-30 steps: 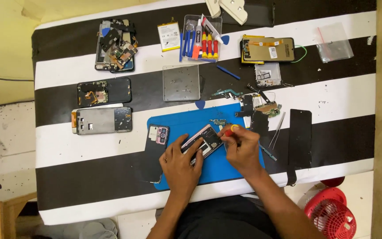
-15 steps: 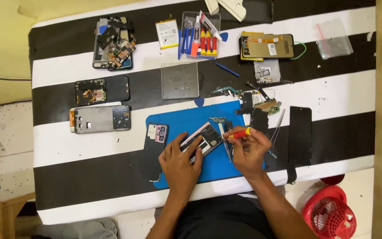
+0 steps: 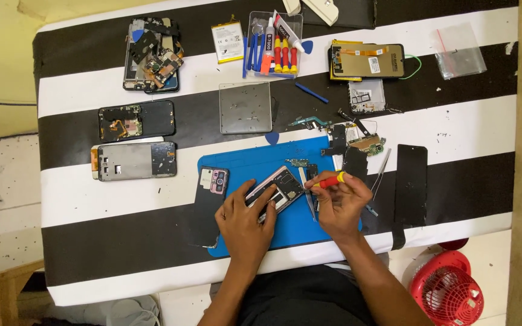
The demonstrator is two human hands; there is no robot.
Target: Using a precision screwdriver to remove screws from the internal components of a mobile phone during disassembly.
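Desk [image 3: 92, 193]: broad black and white stripes, smooth covering, loaded with phone parts.
Blue mat [image 3: 261, 158]: flat, matte, rubbery-looking sheet at the near edge; the work sits on it.
Grey plate [image 3: 245, 107]: square, dull metal, lying flat beyond the mat.
Opened phone [image 3: 280, 188]: rectangular shell, back off, dark boards and a pale frame showing; lies tilted on the mat between both hands.
Left hand [image 3: 246, 220]: grip closed lightly over the phone's near end, fingers spread along its edge, pinning it to the mat.
Right hand [image 3: 341, 202]: grip pinched tight round the screwdriver, fingertips curled about the handle.
Screwdriver [image 3: 328, 180]: slim, red handle with yellow cap, held almost level, tip pointing at the phone's far corner.
Tweezers [image 3: 309, 202]: thin bright steel, lying on the mat just beside the phone.
Step in hand: judged to be screw work on the opened phone, tip near a corner fastener.
Next move calls for: steady seating of the tip in the small screw head, light downward pressure, phone kept from sliding.
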